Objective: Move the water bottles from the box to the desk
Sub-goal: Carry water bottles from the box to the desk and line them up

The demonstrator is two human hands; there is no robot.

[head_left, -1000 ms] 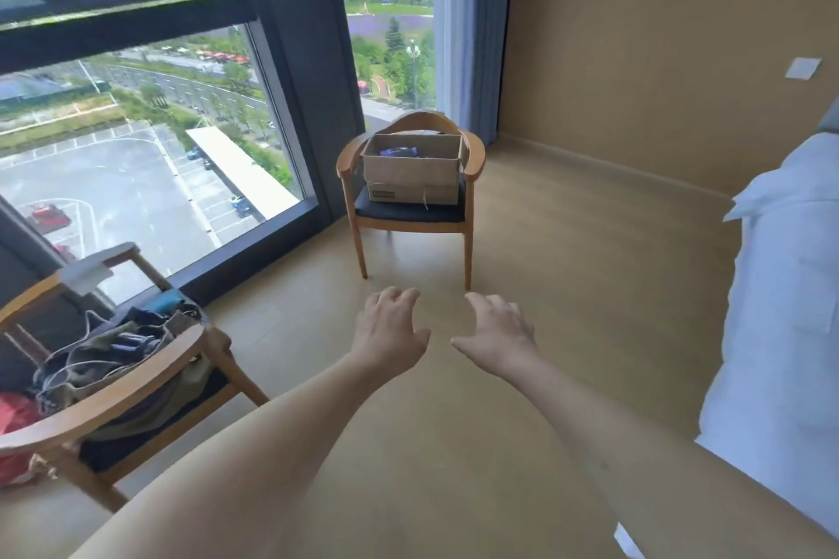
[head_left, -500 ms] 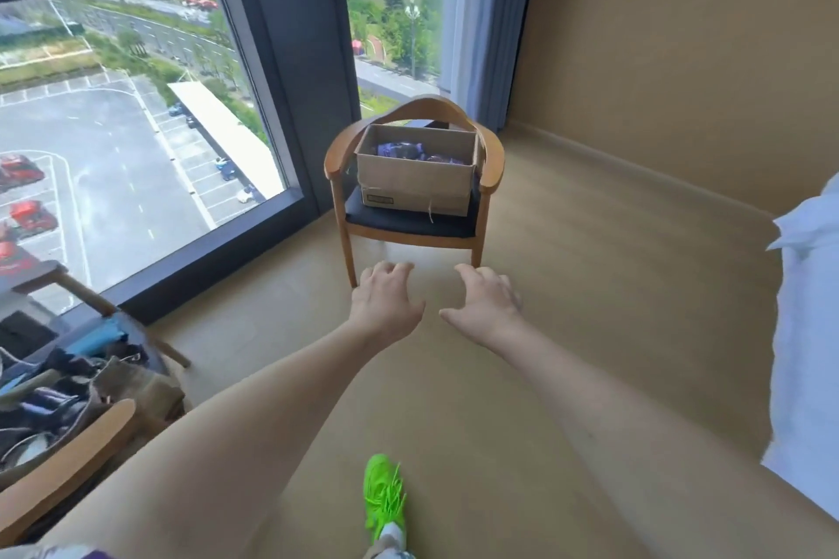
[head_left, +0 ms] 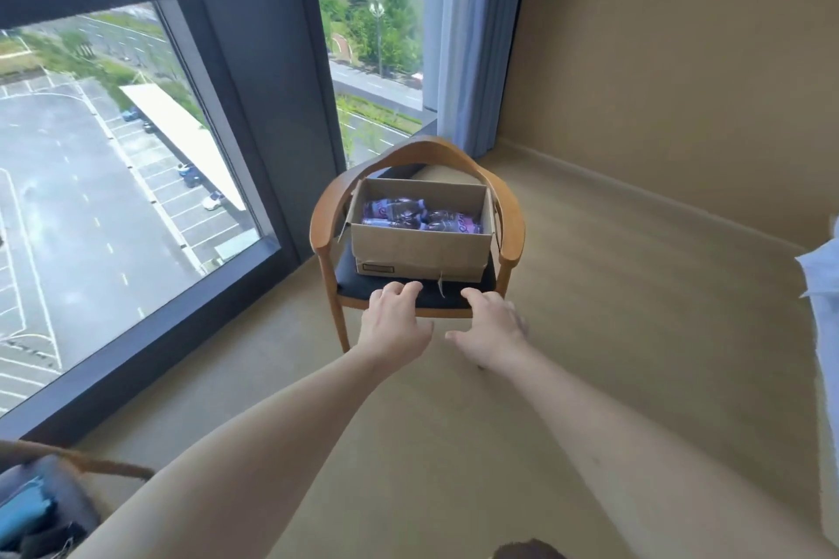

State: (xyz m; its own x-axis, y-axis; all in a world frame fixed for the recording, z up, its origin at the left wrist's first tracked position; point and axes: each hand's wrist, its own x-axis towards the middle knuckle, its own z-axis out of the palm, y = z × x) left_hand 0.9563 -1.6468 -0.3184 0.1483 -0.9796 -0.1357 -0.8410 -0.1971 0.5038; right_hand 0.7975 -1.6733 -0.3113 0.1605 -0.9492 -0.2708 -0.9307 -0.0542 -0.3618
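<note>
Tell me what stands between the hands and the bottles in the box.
Only the box's near wall. The water bottles lie low inside the open-topped box on the chair, so the left hand and right hand, both empty, must reach over that wall. Nothing covers the top.

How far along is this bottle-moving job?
Barely begun. Nothing looks done: the bottles lie in the open box on the chair, and no desk is in view. In hand: nothing. The left hand and right hand reach toward the box, both empty, fingers loose. Left to do: lift every bottle out and carry it to the desk.
</note>
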